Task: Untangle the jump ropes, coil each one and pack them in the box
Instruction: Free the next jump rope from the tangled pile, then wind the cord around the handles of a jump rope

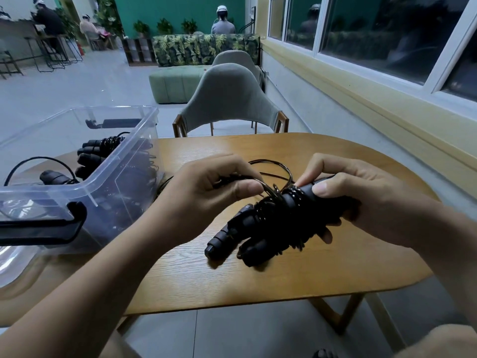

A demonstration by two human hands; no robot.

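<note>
Jump rope (273, 223) over the table (284, 277): my right hand (366, 202) curls round its handles (229, 236), and my left hand (204, 192) pinches the cord (277, 165) at ten o'clock. Slack there, I judge, would let the coils (294, 196) spring off. The box (113, 157) sits at nine o'clock.

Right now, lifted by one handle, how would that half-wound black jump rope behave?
The thin black cord looks springy: its free loop stands arched over the oval wooden table. Wraps on the black ribbed handles would likely unwind if the left hand let go. Round handles might roll.
</note>
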